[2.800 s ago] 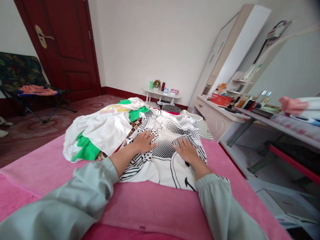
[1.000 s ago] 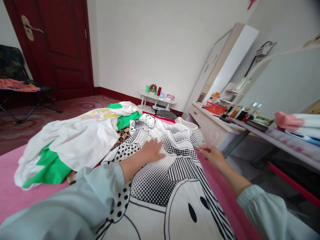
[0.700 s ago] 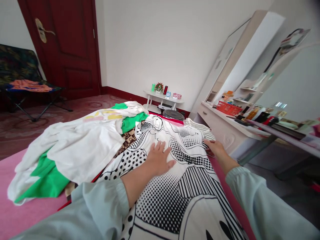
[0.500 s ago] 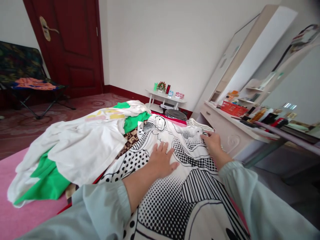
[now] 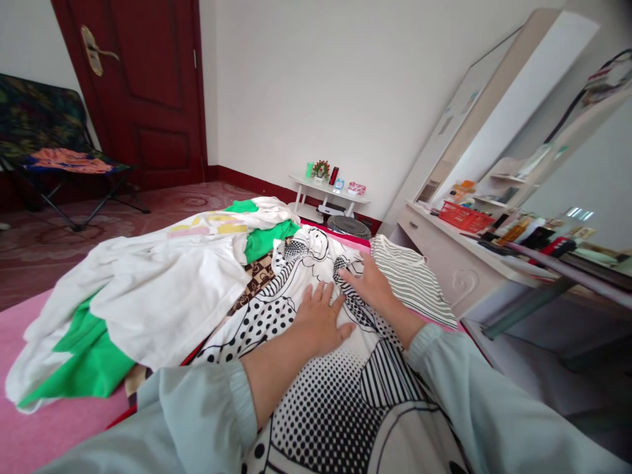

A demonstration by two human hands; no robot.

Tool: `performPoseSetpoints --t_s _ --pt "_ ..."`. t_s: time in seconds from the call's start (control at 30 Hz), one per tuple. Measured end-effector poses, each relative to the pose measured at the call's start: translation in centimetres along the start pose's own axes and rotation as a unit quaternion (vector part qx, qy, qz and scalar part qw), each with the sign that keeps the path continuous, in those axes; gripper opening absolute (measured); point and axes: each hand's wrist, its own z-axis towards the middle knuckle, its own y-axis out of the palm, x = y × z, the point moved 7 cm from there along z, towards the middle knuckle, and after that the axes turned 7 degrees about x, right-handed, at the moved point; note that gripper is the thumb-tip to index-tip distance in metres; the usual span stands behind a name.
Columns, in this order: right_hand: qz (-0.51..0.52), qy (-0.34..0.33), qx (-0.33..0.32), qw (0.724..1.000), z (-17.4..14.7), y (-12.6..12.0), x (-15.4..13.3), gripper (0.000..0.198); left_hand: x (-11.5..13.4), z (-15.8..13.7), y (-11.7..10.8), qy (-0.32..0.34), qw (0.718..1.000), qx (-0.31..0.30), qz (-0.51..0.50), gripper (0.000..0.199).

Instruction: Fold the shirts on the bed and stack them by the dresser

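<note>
A garment (image 5: 316, 388) in white with black dots, stripes and outline drawings lies spread on the bed in front of me. My left hand (image 5: 320, 322) rests flat on its middle, fingers spread. The garment's right side is turned inward over itself, bunched in dark dotted folds. On that folded part lies my right hand (image 5: 372, 283), thumb and fingers apart; its fingertips are partly hidden. Beyond my right hand, a striped top (image 5: 415, 276) lies on the bed's right side. To the left is a white garment with green parts (image 5: 172, 289).
A pink bed cover (image 5: 64, 434) shows at the lower left. On the right stands a dressing table (image 5: 444, 250) with a red basket (image 5: 464, 216) and several bottles. A low white table (image 5: 320, 184) is by the far wall; a folding chair (image 5: 64, 161) is near the door (image 5: 148, 92).
My right hand has moved left, bringing the printed garment's right side inward and uncovering the striped top. My left hand has stayed in place on the cloth.
</note>
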Motion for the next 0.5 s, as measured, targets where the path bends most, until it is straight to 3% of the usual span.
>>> performPoseSetpoints --t_s 0.1,0.27,0.43,0.5 --pt "0.065 0.121 0.023 0.99 2.4 0.4 2.1 0.062 0.0 -0.1 -0.1 -0.004 1.0 -0.005 0.001 0.077" --pt "0.161 0.17 0.036 0.972 5.6 2.4 3.4 0.051 0.1 -0.1 -0.3 -0.002 1.0 -0.008 0.002 0.077" --pt "0.181 0.137 0.042 0.973 7.0 2.9 2.0 0.035 -0.1 0.0 -0.1 -0.001 1.0 0.004 -0.006 0.079" --pt "0.144 0.026 0.073 0.987 6.4 1.8 -0.6 0.035 -0.1 0.0 0.1 0.001 1.0 0.004 -0.005 0.079"
